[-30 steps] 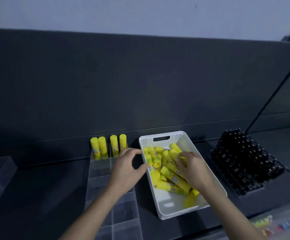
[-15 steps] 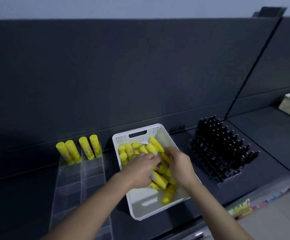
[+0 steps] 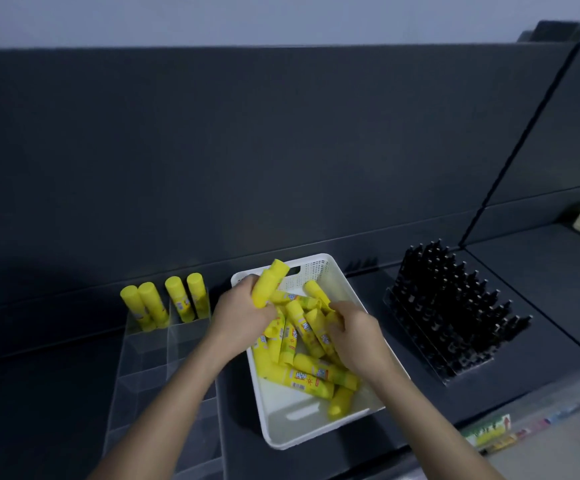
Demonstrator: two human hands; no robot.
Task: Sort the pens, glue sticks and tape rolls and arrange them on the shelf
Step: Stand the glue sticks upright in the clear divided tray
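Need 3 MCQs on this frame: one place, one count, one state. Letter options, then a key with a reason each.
1. Where is the black pen rack?
A. Right of the white plastic basket
B. Left of the basket
C. Inside the basket

2. How many yellow glue sticks stand upright in the clear acrylic divider tray?
A. Two
B. Four
C. Seven

3. What is the left hand doing?
A. Resting flat on the shelf
B. Holding a pen
C. Gripping yellow glue sticks

Key: 1 A, the rack sits right of the basket. 2 B, four stand in the tray's back row. 3 C, its fingers close round sticks raised above the basket.
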